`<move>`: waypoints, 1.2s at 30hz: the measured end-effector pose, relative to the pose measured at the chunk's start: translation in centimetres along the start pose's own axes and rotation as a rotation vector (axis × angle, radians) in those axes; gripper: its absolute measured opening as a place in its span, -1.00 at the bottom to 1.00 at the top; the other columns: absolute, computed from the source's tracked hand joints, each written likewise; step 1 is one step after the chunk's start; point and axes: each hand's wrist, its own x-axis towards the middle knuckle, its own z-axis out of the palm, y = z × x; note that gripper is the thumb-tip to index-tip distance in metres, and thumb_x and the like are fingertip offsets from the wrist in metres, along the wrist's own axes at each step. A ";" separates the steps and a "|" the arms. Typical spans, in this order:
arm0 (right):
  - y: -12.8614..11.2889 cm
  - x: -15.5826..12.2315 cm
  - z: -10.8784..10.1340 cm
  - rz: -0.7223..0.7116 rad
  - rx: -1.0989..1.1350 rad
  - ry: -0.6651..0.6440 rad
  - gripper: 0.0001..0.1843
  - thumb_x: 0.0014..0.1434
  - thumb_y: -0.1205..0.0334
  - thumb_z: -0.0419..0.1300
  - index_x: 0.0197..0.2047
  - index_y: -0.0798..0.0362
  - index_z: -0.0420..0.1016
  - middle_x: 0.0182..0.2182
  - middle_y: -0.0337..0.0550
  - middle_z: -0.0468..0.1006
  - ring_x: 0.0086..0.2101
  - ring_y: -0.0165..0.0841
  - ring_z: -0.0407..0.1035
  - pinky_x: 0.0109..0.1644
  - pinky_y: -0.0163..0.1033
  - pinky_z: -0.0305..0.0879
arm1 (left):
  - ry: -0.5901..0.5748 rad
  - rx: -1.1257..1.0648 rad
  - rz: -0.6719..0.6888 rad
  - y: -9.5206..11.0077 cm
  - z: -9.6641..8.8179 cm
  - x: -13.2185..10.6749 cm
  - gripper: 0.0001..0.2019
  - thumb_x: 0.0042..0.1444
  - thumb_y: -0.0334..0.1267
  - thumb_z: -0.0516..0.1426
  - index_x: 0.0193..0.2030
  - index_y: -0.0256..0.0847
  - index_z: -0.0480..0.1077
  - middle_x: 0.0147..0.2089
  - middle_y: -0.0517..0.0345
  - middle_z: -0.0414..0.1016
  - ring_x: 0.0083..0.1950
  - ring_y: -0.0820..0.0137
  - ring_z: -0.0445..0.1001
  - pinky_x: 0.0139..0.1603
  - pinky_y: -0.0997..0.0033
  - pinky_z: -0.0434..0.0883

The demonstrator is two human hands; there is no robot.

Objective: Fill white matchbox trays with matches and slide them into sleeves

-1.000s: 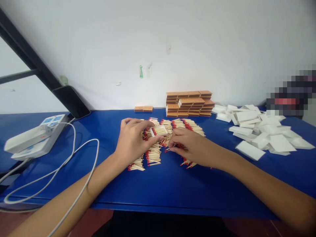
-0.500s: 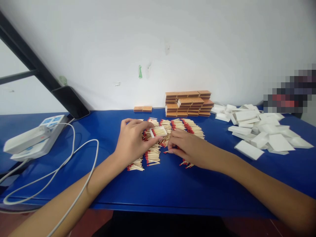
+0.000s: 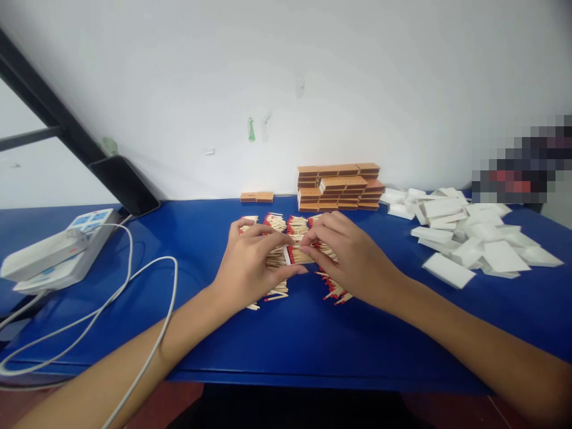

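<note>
Table: I see a blue table (image 3: 286, 339) running across the lower frame, with everything on it within arm's reach.
Power strip: a white power strip (image 3: 49, 256) sits at the left edge, well apart from the hands.
Cable: a white cable (image 3: 149, 286) loops from the strip toward the bottom left of the frame and crosses my view of the left forearm.
Phone: a dark phone (image 3: 125, 185) leans on the wall at upper left, propped by its top edge.
Left hand: the left hand (image 3: 250, 268) is curled, thumb and fingers pinched onto the left end of the match tray (image 3: 297, 255).
Match tray: it is at frame centre, just above the loose matches (image 3: 286, 225). Gripping both ends, I judge, keeps the sticks lined up inside.
Right hand: the right hand (image 3: 353, 256) closes its fingertips on the tray's right end, palm down over more matches.
Brown boxes: the brown boxes (image 3: 339, 186) are stacked flat against the wall, behind the hands.
White trays: the white trays (image 3: 469, 238) lie in a loose heap at the right.
</note>
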 end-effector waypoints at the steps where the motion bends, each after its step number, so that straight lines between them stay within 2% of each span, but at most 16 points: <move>1: -0.1 0.0 0.1 -0.003 -0.012 0.008 -0.90 0.44 0.28 0.17 -0.18 0.04 0.45 -0.24 -0.09 0.50 -0.18 -0.16 0.35 -0.06 -0.02 0.30 | -0.004 -0.003 0.007 0.1 0.0 0.0 -0.53 0.04 0.11 0.44 -0.04 -0.13 0.55 -0.11 0.12 0.67 0.02 0.18 0.61 0.26 0.00 0.18; 11: -0.3 0.1 0.2 0.000 0.026 0.008 -0.90 0.42 0.28 0.18 -0.20 0.03 0.47 -0.27 -0.11 0.51 -0.22 -0.20 0.35 -0.09 -0.06 0.26 | -0.007 -0.028 0.013 0.1 0.0 0.0 -0.54 0.04 0.10 0.44 -0.05 -0.12 0.55 -0.10 0.10 0.68 0.02 0.17 0.60 0.28 0.00 0.19; 20: -0.2 0.0 0.1 0.026 0.065 0.041 -0.88 0.43 0.24 0.16 -0.17 -0.01 0.50 -0.28 -0.11 0.54 -0.20 -0.19 0.39 -0.07 -0.05 0.30 | -0.045 -0.007 -0.050 0.2 -0.2 0.1 -0.56 0.06 0.12 0.42 -0.03 -0.08 0.56 -0.06 0.11 0.68 0.03 0.16 0.60 0.31 0.00 0.18; 26: 0.0 -0.1 0.4 0.122 0.130 0.067 -0.92 0.39 0.20 0.24 -0.09 0.01 0.45 -0.30 -0.15 0.51 -0.24 -0.24 0.39 -0.14 -0.12 0.33 | -0.049 -0.024 -0.009 0.3 -0.3 0.2 -0.55 0.06 0.11 0.43 -0.01 -0.07 0.57 -0.03 0.10 0.68 0.06 0.16 0.59 0.34 0.00 0.16; 30: 0.1 0.0 0.3 0.122 0.141 0.066 -0.92 0.39 0.22 0.23 -0.09 0.02 0.46 -0.28 -0.15 0.51 -0.24 -0.25 0.39 -0.15 -0.14 0.33 | -0.030 -0.011 -0.020 0.1 -0.4 0.2 -0.57 0.08 0.10 0.41 -0.03 -0.09 0.56 -0.06 0.11 0.68 0.03 0.18 0.60 0.30 0.03 0.18; 33: 0.6 0.1 -0.1 0.100 0.110 0.029 -0.95 0.39 0.30 0.19 -0.17 0.01 0.46 -0.29 -0.14 0.51 -0.23 -0.23 0.39 -0.13 -0.11 0.31 | 0.019 0.031 -0.067 -0.4 -0.6 0.3 -0.60 0.09 0.09 0.41 -0.08 -0.12 0.55 -0.10 0.13 0.69 -0.01 0.20 0.60 0.21 0.05 0.22; 36: 1.2 0.0 -0.4 0.040 0.061 -0.098 -0.88 0.38 0.34 0.19 -0.24 0.01 0.47 -0.28 -0.11 0.51 -0.18 -0.19 0.37 -0.07 -0.06 0.30 | 0.048 0.079 -0.121 -0.8 -0.9 0.5 -0.60 0.10 0.11 0.40 -0.11 -0.12 0.55 -0.12 0.14 0.70 -0.05 0.19 0.60 0.13 0.05 0.24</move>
